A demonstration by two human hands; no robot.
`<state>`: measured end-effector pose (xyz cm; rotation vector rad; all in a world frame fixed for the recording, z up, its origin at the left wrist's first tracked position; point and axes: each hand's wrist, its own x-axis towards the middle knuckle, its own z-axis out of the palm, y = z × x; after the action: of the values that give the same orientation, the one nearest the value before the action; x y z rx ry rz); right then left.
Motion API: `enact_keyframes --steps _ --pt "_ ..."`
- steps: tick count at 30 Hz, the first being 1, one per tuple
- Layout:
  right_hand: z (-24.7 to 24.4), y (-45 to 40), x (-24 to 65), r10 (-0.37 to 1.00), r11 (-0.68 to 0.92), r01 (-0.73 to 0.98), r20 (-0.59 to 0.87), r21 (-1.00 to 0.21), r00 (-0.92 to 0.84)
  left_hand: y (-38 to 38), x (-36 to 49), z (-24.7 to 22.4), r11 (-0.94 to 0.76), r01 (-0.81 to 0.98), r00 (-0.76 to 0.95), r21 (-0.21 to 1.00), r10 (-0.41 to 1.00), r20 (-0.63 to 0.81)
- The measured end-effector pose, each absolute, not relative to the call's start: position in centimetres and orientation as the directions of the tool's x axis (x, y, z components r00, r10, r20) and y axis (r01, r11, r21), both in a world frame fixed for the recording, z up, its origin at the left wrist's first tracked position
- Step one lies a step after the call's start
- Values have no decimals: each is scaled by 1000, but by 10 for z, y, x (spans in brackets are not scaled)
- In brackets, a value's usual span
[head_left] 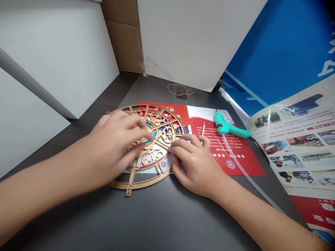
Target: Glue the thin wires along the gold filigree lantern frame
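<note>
Left hand [117,143] above gold openwork wheel [159,116], fingers loosely spread, motion-blurred, grip impossible to tell. Wheel flat on dark tabletop [159,212]: round rim, spokes, scrollwork, colored printed paper beneath, overlapping left part of red printed sheet [225,148]. Right hand [193,164] at wheel's right side, fingers pressed together, tips on the frame. Right of wheel: thin wooden stick [203,129], teal hot glue gun [227,127], long translucent glue stick [243,170], glossy brochure [293,146]. Behind wheel: white board [193,42], cardboard [123,38].

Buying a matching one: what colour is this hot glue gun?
The plastic hot glue gun is teal, best seen in the head view.
</note>
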<state>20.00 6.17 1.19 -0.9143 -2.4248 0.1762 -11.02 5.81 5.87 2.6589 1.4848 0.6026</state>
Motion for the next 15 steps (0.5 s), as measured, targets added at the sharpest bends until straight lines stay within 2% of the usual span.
enact_keyframes --steps 3,8,15 --pt "12 62 201 646 761 576 435 -298 -628 27 -101 50 -649 742 566 172 742 359" --pt "13 62 200 653 755 580 423 -304 -628 10 -101 36 -689 721 603 72 676 423" --pt "14 62 201 658 752 585 405 -304 -635 9 -111 31 -712 702 653 11 649 391"
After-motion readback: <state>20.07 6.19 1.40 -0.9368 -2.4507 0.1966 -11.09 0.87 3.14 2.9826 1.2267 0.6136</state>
